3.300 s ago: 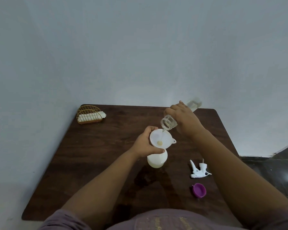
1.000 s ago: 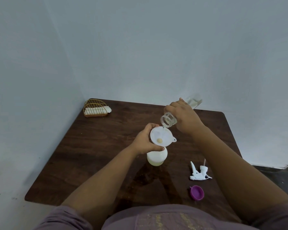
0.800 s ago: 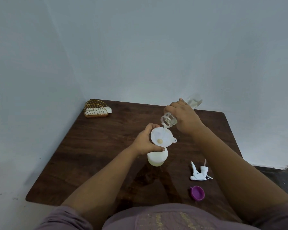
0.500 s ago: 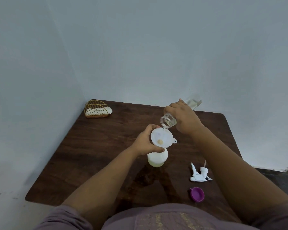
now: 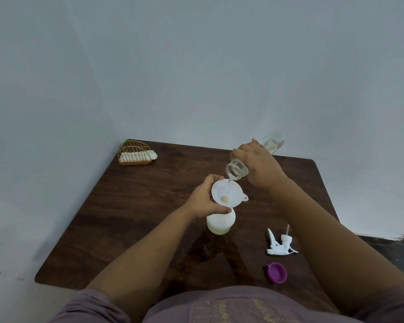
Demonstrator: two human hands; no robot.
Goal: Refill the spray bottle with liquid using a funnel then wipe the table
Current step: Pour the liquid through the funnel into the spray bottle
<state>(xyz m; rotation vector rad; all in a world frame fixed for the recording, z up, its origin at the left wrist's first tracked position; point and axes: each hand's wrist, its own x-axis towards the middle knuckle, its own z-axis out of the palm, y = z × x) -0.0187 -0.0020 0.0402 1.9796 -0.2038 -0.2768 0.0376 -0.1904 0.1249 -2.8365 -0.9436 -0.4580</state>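
The right hand (image 5: 258, 166) grips the tilted clear bottle (image 5: 237, 169) over the funnel (image 5: 226, 194), which the left hand (image 5: 204, 199) holds on the spray bottle (image 5: 221, 225); liquid, perhaps nearly finished, may overflow onto the tabletop (image 5: 135, 220).

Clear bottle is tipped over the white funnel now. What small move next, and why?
Probably tip the clear plastic bottle slightly steeper with the right hand: only a thin trickle reaches the white funnel, which the left hand steadies on the white spray bottle.
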